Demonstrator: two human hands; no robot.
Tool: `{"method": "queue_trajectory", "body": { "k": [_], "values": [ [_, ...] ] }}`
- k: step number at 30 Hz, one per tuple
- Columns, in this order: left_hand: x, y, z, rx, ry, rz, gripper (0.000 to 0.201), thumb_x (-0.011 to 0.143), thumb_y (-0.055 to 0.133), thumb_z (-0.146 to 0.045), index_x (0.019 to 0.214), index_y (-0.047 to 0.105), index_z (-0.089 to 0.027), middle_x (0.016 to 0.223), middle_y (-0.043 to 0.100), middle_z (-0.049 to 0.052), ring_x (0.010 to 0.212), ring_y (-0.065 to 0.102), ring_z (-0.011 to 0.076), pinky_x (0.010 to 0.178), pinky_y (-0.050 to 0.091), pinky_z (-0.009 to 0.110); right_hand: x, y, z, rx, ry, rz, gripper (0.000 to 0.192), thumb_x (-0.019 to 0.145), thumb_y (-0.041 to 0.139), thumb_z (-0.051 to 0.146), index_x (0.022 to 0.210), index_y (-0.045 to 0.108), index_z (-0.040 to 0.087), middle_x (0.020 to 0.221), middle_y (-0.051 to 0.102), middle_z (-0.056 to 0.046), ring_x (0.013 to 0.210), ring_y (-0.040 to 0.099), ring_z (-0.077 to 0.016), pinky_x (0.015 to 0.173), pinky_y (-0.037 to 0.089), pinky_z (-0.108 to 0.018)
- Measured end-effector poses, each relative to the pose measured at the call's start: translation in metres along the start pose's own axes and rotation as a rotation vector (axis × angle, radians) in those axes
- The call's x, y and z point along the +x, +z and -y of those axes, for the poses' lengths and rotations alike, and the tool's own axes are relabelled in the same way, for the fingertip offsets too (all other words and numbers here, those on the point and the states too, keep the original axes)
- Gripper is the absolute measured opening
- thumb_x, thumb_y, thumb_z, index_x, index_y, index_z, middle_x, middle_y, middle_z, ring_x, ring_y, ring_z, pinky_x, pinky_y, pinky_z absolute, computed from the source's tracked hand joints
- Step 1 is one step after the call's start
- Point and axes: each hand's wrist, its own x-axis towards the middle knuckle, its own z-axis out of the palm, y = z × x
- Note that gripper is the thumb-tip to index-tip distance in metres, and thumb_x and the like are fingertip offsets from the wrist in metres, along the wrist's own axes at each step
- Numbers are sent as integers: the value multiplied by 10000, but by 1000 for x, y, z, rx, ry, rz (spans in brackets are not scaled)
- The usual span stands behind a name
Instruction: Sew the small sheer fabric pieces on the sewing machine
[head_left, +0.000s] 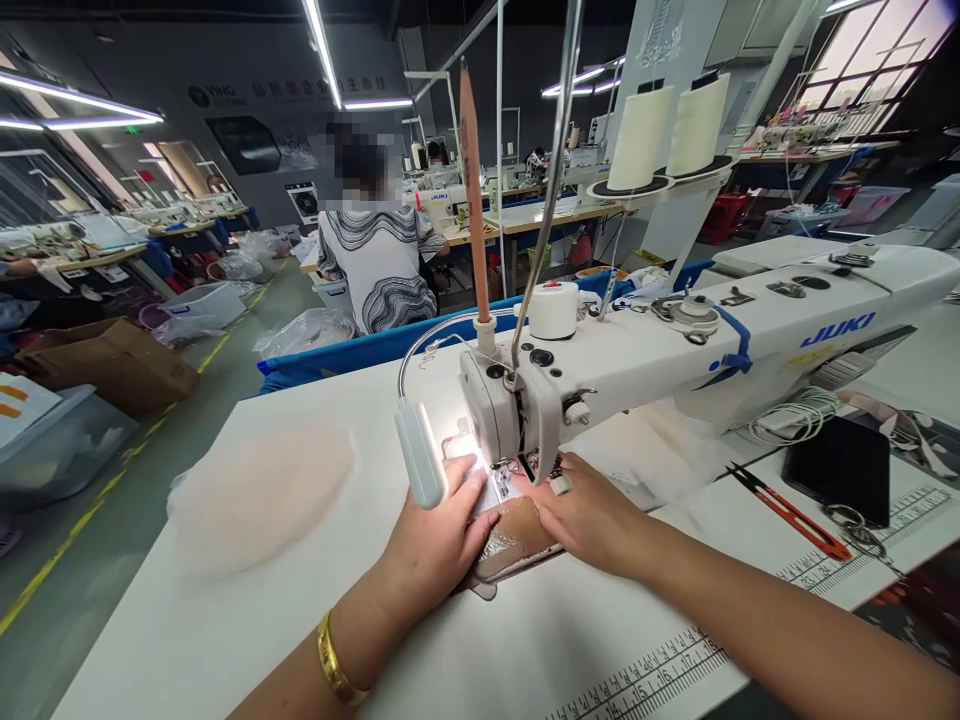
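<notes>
Both hands, left (439, 540) and right (585, 515), press flat and open on tan fabric (517, 535) under the sewing machine (675, 355), stitching apparently mid-seam.

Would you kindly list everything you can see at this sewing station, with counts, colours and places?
sewing machine: one, white, across the table
fabric piece: one, tan, under the needle area, between both hands
lamp: one, white, on a bendy neck, left of the needle
thread cones: two, cream, on a stand behind the machine
thread snips: one, red and black, on the table to the right
pale fabric pile: one, peach, on the table to the left
table: one, white, with a printed ruler at the front edge
person: one, striped top, seated at the next station
left hand: flat on the fabric piece
right hand: flat on the fabric piece
</notes>
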Motion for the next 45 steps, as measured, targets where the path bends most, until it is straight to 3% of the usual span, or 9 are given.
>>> {"method": "queue_trajectory", "body": {
  "k": [7,12,15,19,25,33,36,41,45],
  "values": [
    [-1,-4,-8,139,-65,36,238,1048,585,-403,1074,646,-175,1156,645,141,1101,623,352,893,525,471,-3,0,2,-8,-4,-27,417,880,480,43,1238,682,114,1160,729,-165,997,604,-309,847,570,-426],
    [-5,-23,-15,155,-92,-30,332,1067,452,-328,859,682,-210,791,623,72,739,610,271,635,484,376,-9,3,5,39,-10,1,338,918,462,54,1159,671,165,916,723,-93,866,582,-266,753,533,-379],
    [-6,-34,-1,57,-59,-122,353,1063,384,-237,966,723,-231,822,670,70,788,637,259,734,527,393,-9,5,10,139,-99,-6,308,917,449,43,1090,653,194,975,729,-74,784,585,-220,733,518,-366],
    [-5,-37,22,-65,-2,-53,297,996,451,-164,1104,720,-227,1139,721,88,1051,664,278,905,563,412,-6,8,21,259,-195,-31,367,933,486,56,1244,624,194,1239,718,-105,1063,642,-242,840,543,-369],
    [0,-36,12,-143,-187,20,202,950,555,-199,1098,692,-221,1118,684,87,1011,652,275,922,568,409,0,11,39,351,-349,-47,436,944,538,96,1365,589,195,1285,725,-111,1208,639,-255,1005,530,-424],
    [-16,-100,42,-103,-197,177,203,911,496,-209,978,687,-218,1076,674,64,1021,640,264,893,524,376,-3,16,47,437,-396,58,444,940,528,91,1366,580,204,1269,738,-116,1168,653,-277,1008,547,-486],
    [-22,-89,37,-106,-184,313,227,840,643,-317,1046,673,-226,1043,684,56,954,654,267,834,518,347,-2,18,43,475,-393,22,475,932,523,63,1384,560,205,1204,740,-113,1110,660,-255,985,556,-463],
    [-9,-45,1,-109,-362,265,152,933,598,-389,981,612,-246,814,688,16,753,673,246,663,449,287,-1,15,40,453,-352,-90,496,916,541,47,1387,554,204,1259,698,-118,1172,633,-239,1002,540,-406],
    [-4,-39,-11,-105,-377,271,141,964,563,-341,861,564,-245,660,620,-18,602,620,212,593,372,271,0,13,43,348,-329,-87,374,967,547,128,1333,568,206,1119,726,-76,1027,637,-233,891,512,-390]
  ]
}}
